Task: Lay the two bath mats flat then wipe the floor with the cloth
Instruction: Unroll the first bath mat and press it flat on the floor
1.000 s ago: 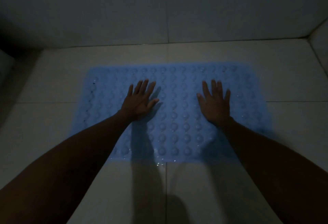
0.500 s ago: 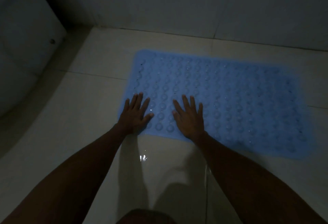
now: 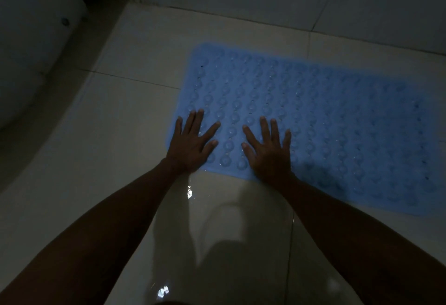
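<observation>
Both hands had shifted from the middle of the mat to its near-left corner, and the view had swung left with them. Over the last half second they had hardly moved; only the fingers spread a little wider.

The translucent blue rubber bath mat (image 3: 321,121), studded with rows of round bumps, lay on the glossy pale floor tiles (image 3: 135,116), its long side running from the near-left corner away to the right. The left hand (image 3: 193,143) pressed flat on the corner itself, fingers straight and splayed, gripping nothing. The right hand (image 3: 269,147) lay just beside it on the near edge, equally flat and spread, holding nothing either. The mat looked flat where it showed, though the dim light hid any slight ripple. A curved white fixture (image 3: 31,39) stood at the far left, well apart from the mat. The second mat and the cloth were not in view.

This looked like the pressing-down stage for the first mat. To do it well, the palms should probably bear straight down rather than push sideways, since the wet sheen on the tiles near the person suggested the mat could slide. Working outward along the near edge toward the right end would likely seat the underside evenly and chase out any trapped air or water.
</observation>
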